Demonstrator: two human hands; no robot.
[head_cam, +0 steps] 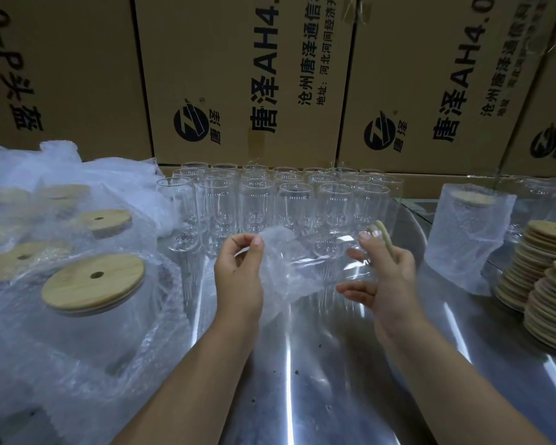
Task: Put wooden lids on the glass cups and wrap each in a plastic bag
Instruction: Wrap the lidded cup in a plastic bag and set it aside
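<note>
My left hand [238, 271] pinches the edge of a clear bubble-plastic bag [283, 274] above the steel table. A glass cup [344, 255] lies on its side between my hands, its base end inside the bag. My right hand [382, 271] holds the cup at its lidded end, fingers spread along the glass and the wooden lid [382, 236] against the thumb side. Several bare glass cups [260, 203] stand in rows behind my hands.
Wrapped, lidded cups [90, 284] lie piled at the left. One wrapped cup [469, 232] stands upright at the right, beside stacks of wooden lids [546, 284]. Cardboard boxes [244, 78] wall off the back. The shiny steel table [302, 380] reaches toward me.
</note>
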